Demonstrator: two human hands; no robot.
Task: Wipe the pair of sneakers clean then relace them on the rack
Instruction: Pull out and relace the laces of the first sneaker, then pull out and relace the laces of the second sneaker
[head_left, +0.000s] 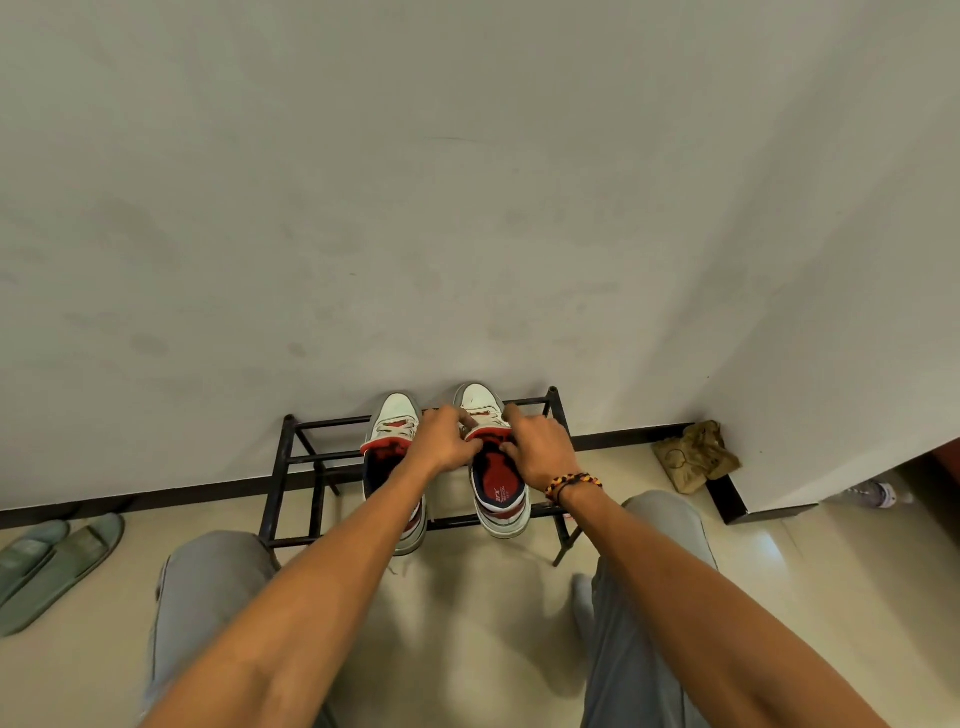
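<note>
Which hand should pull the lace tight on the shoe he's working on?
Probably the right hand: it sits at the right sneaker's outer lace edge. The left hand reaches across from beside the left sneaker.

A: Wall? 
B: Plain off-white, faintly smudged, fills the upper frame; a second wall meets it at right. Dark skirting runs along the base.

A: Floor? 
B: Glossy cream tile. Green slippers at lower left; a crumpled brown bag in the right corner.
</note>
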